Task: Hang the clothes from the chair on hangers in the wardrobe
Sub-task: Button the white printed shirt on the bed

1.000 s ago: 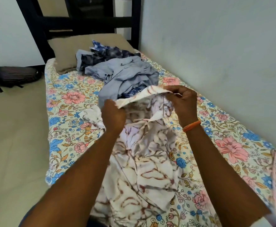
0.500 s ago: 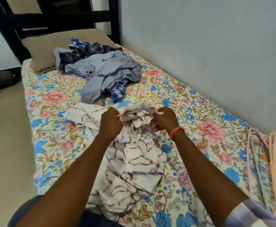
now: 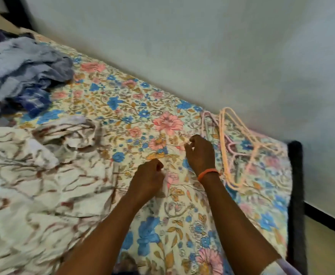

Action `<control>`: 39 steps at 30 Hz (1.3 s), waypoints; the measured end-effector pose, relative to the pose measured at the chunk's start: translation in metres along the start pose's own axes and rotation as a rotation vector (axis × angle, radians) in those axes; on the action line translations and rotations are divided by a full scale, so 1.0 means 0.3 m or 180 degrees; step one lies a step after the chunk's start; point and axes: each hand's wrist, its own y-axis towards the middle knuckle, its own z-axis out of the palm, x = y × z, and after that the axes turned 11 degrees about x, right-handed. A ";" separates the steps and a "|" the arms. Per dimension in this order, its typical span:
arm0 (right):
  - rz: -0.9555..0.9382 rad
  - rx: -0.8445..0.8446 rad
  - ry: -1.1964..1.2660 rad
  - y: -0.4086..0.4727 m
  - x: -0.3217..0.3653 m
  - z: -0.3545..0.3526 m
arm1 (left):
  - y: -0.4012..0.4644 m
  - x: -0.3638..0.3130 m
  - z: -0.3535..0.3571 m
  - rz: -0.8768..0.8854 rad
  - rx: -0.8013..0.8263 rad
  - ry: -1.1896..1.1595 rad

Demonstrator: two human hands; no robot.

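The white shirt (image 3: 43,185) with brown branching lines lies crumpled on the near left of the floral bedsheet (image 3: 152,245). The left hand (image 3: 147,180) hovers just right of the shirt, fingers curled, holding nothing visible. The right hand (image 3: 200,153), with an orange band (image 3: 207,173) at the wrist, is loosely curled above the sheet, just left of the pink hangers (image 3: 240,147) lying on the bed's right end. The pile of blue and grey clothes (image 3: 21,74) sits at far left.

Half a second ago both hands gripped the shirt's collar; both have since released it and moved right toward the hangers.
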 end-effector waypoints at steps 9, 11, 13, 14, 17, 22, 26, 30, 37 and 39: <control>0.1152 -0.0321 -0.0657 -0.011 -0.276 -0.131 | 0.035 -0.117 0.207 0.0293 0.0822 0.0440; 0.1022 -0.0458 -0.0266 -0.009 -0.287 -0.136 | 0.036 -0.116 0.196 0.0202 0.0828 0.0307; 0.1053 -0.0652 0.0003 -0.004 -0.277 -0.148 | 0.038 -0.114 0.183 0.0100 0.0834 0.0060; 0.1149 -0.0682 0.0111 -0.002 -0.268 -0.157 | 0.036 -0.115 0.175 0.0065 0.0838 -0.0052; 0.1414 -0.0659 0.0475 0.021 -0.268 -0.164 | 0.028 -0.109 0.157 0.0011 0.0821 -0.0125; 0.1377 -0.0759 0.0786 0.033 -0.264 -0.177 | 0.033 -0.090 0.135 -0.0026 0.0769 -0.0066; 0.1535 -0.0944 0.0723 0.032 -0.217 -0.186 | 0.022 -0.086 0.116 -0.0063 0.0718 -0.0083; 0.1371 -0.0971 0.0840 0.037 -0.166 -0.195 | 0.010 -0.085 0.079 -0.0121 0.0581 -0.0295; 0.0671 -0.1001 0.0671 0.036 0.012 -0.145 | 0.004 -0.108 -0.023 -0.0132 -0.0021 -0.1381; 0.0393 -0.0865 0.0636 0.040 0.059 -0.127 | 0.001 -0.127 -0.057 -0.0239 -0.0083 -0.1931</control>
